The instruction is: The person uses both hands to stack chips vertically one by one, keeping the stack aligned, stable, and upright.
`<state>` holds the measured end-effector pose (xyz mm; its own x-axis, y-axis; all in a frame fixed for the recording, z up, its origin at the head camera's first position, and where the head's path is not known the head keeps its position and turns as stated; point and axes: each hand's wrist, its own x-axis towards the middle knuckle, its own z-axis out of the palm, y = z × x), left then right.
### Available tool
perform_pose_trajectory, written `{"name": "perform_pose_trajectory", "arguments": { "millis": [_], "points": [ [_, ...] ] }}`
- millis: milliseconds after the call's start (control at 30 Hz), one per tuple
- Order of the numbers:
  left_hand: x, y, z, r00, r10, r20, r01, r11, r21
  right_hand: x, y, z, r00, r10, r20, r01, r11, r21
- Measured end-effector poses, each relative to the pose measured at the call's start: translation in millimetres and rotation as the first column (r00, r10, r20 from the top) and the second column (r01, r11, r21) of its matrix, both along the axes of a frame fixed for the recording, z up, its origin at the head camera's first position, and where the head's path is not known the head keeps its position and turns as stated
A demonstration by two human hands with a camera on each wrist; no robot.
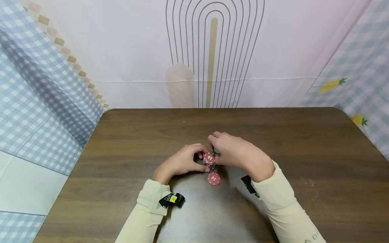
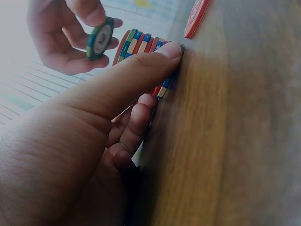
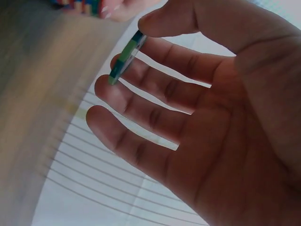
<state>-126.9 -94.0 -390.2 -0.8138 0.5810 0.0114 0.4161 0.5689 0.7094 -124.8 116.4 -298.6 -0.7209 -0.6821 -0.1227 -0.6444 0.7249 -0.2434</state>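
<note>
A stack of poker chips (image 1: 209,158) with a red "10" chip on top stands on the table. My left hand (image 1: 183,160) curves round it, thumb and fingers gripping its lower part from opposite sides. In the left wrist view the stack's edges (image 2: 133,43) show red, green and blue bands. Just right of the stack, my right hand (image 1: 237,150) pinches a green poker chip (image 3: 126,57) between thumb and fingertips, off the table and apart from the stack. A single red "10" chip (image 1: 214,179) lies flat on the table on the near side of the stack.
The brown wooden table (image 1: 136,131) spreads out on all sides of the hands. Behind it hangs a pale patterned cloth (image 1: 130,67), with a blue checked cloth (image 1: 39,111) at the left. Black bands with small cameras (image 1: 172,199) sit at both wrists.
</note>
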Motion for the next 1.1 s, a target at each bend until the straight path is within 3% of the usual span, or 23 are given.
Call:
{"name": "perform_pose_trajectory", "arguments": {
  "millis": [267,467,667,1100],
  "points": [
    [1.4,0.6,-0.4,1.0,0.016,0.0,-0.016,1.0,0.002,14.6,-15.5,-0.2,0.998,0.038,-0.046,-0.036,0.999,0.03],
    [2.6,1.1,-0.1,0.998,0.058,0.033,-0.059,0.998,0.001,24.8,-24.7,-9.5,0.987,0.061,-0.151,-0.056,0.998,0.038],
    [2.3,1.6,1.5,0.998,0.058,0.036,-0.058,0.998,0.0,28.7,-25.6,-12.9,0.965,0.058,-0.257,-0.053,0.998,0.027],
    [1.1,2.4,2.5,0.999,0.045,0.015,-0.044,0.999,-0.006,28.4,-28.3,-12.5,0.971,0.033,-0.235,-0.015,0.997,0.077]
  ]
}}
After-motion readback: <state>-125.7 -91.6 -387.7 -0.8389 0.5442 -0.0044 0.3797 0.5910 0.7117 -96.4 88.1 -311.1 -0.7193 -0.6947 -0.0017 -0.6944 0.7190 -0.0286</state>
